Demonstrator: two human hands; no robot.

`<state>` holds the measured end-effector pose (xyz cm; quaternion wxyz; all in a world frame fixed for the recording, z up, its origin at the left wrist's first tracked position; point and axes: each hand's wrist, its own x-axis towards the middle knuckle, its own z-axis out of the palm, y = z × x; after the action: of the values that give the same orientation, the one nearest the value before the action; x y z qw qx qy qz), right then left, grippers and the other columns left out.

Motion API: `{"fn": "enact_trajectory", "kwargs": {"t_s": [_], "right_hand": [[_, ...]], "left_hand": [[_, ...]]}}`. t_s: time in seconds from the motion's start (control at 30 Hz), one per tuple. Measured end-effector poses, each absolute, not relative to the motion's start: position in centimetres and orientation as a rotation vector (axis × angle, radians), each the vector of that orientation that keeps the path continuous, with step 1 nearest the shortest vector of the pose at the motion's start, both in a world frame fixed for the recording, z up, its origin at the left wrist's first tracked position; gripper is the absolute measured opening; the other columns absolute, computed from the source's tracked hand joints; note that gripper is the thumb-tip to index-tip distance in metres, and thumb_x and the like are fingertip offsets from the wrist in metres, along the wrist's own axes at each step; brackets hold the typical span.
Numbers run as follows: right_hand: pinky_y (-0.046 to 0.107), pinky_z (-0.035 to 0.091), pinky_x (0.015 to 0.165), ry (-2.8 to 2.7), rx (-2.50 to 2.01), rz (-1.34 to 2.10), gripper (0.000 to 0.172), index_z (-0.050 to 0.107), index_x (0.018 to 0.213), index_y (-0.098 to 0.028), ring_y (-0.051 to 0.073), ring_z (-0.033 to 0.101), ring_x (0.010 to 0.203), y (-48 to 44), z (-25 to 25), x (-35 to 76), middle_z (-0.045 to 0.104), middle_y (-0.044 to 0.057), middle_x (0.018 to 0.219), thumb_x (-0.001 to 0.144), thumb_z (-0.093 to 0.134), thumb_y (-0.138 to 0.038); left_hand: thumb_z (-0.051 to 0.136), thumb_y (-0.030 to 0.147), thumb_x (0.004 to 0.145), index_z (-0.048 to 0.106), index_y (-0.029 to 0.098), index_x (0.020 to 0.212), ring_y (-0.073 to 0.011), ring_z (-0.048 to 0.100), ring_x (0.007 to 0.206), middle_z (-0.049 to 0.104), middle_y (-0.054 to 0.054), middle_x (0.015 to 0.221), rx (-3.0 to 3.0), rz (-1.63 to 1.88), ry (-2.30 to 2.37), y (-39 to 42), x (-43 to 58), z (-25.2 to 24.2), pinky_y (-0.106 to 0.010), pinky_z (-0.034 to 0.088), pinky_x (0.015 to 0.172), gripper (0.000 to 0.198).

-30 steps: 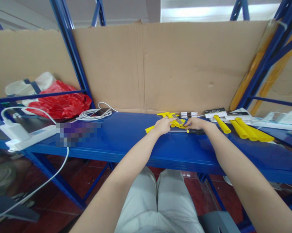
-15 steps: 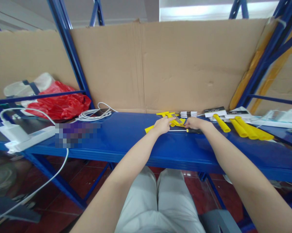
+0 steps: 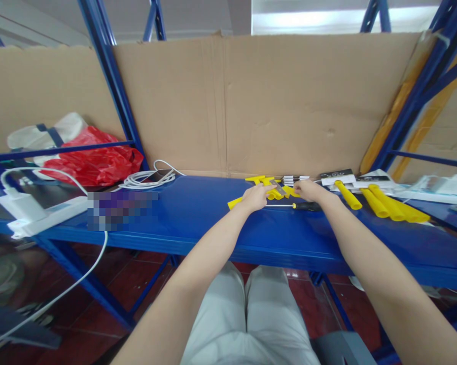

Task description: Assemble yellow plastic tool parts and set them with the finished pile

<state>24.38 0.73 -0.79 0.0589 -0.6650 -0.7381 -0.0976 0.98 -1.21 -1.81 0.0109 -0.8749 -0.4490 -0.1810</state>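
Observation:
My left hand is closed around a yellow-handled scraper; the handle end sticks out on its left and a grey metal blade shows past the fingers. My right hand is just to the right, its fingers closed at a small yellow plastic piece. Several yellow T-shaped parts lie behind my left hand. Below both hands a screwdriver with a black handle and yellow collar rests on the blue shelf, its shaft pointing left.
Small black-and-white packs lie behind my right hand. Farther right are yellow tube handles and black-and-white boxes. To the left are a coiled white cable, a power strip and a red bag. Cardboard stands behind.
My right hand has shifted slightly up and to the right, uncovering the screwdriver's black handle. My left hand keeps the scraper in nearly the same place.

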Motion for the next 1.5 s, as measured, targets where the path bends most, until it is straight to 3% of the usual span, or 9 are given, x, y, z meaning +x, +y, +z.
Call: {"fn": "enact_trajectory", "kwargs": {"t_s": [0.2, 0.33, 0.47, 0.63, 0.93, 1.1, 1.5], "right_hand": [[0.03, 0.048, 0.081, -1.867, -1.938, -0.295, 0.026, 0.07, 0.1, -0.016, 0.027, 0.068, 0.098, 0.0, 0.1, 24.0, 0.073, 0.016, 0.102, 0.092, 0.049, -0.029], [0.03, 0.049, 0.071, -1.614, -1.791, -0.063, 0.025, 0.067, 0.09, -0.015, 0.023, 0.067, 0.079, 0.3, 0.1, 23.3, 0.07, 0.013, 0.08, 0.092, 0.049, -0.033], [0.025, 0.04, 0.049, -1.392, -1.557, 0.487, 0.028, 0.057, 0.075, -0.017, 0.013, 0.048, 0.046, 0.4, -0.2, 22.3, 0.051, 0.002, 0.054, 0.09, 0.052, -0.04], [0.022, 0.032, 0.045, -1.303, -1.367, 0.806, 0.037, 0.045, 0.065, -0.02, 0.007, 0.035, 0.045, -0.3, 0.2, 21.3, 0.043, -0.003, 0.055, 0.079, 0.068, -0.045], [0.021, 0.028, 0.045, -1.374, -1.514, 0.691, 0.034, 0.06, 0.067, -0.016, 0.007, 0.036, 0.049, -1.0, 0.3, 19.3, 0.045, -0.003, 0.052, 0.067, 0.078, -0.044], [0.022, 0.028, 0.044, -1.396, -1.537, 0.633, 0.04, 0.058, 0.062, -0.016, 0.007, 0.035, 0.047, -1.2, 0.1, 18.4, 0.044, -0.003, 0.048, 0.064, 0.079, -0.051], [0.022, 0.028, 0.044, -1.408, -1.58, 0.589, 0.043, 0.053, 0.054, -0.017, 0.007, 0.038, 0.046, -1.4, 0.3, 17.8, 0.045, -0.004, 0.046, 0.061, 0.082, -0.048]], "left_hand": [[0.048, 0.023, 0.096, 0.048, 0.035, 0.146, -0.0218, 0.06, 0.121, 0.061, -0.006, 0.134, -2.727, -0.567, -1.402, -1.3, 1.0, -1.8, -0.032, 0.048, 0.102, 0.051], [0.049, 0.023, 0.096, 0.051, 0.036, 0.144, -0.0215, 0.061, 0.12, 0.061, -0.005, 0.134, -2.722, -0.561, -1.405, -1.4, 1.0, -1.8, -0.032, 0.047, 0.102, 0.05], [0.05, 0.023, 0.096, 0.05, 0.036, 0.144, -0.0211, 0.061, 0.12, 0.061, -0.005, 0.133, -2.722, -0.56, -1.397, -1.3, 0.9, -1.8, -0.032, 0.047, 0.103, 0.05], [0.048, 0.023, 0.096, 0.048, 0.033, 0.146, -0.0211, 0.058, 0.125, 0.059, -0.005, 0.138, -2.727, -0.566, -1.403, -1.3, 1.0, -1.8, -0.031, 0.046, 0.104, 0.05], [0.052, 0.018, 0.094, 0.032, 0.026, 0.154, -0.0195, 0.053, 0.132, 0.054, -0.008, 0.146, -2.789, -0.657, -1.354, -1.0, 1.2, -2.0, -0.031, 0.043, 0.107, 0.063], [0.054, 0.019, 0.094, 0.029, 0.023, 0.154, -0.0209, 0.055, 0.131, 0.057, -0.01, 0.143, -2.788, -0.673, -1.368, -1.1, 1.3, -1.9, -0.031, 0.045, 0.105, 0.066], [0.053, 0.015, 0.092, 0.046, 0.02, 0.142, -0.021, 0.058, 0.126, 0.061, -0.009, 0.138, -2.774, -0.739, -1.335, -1.1, 1.3, -2.1, -0.032, 0.046, 0.105, 0.05]]}}
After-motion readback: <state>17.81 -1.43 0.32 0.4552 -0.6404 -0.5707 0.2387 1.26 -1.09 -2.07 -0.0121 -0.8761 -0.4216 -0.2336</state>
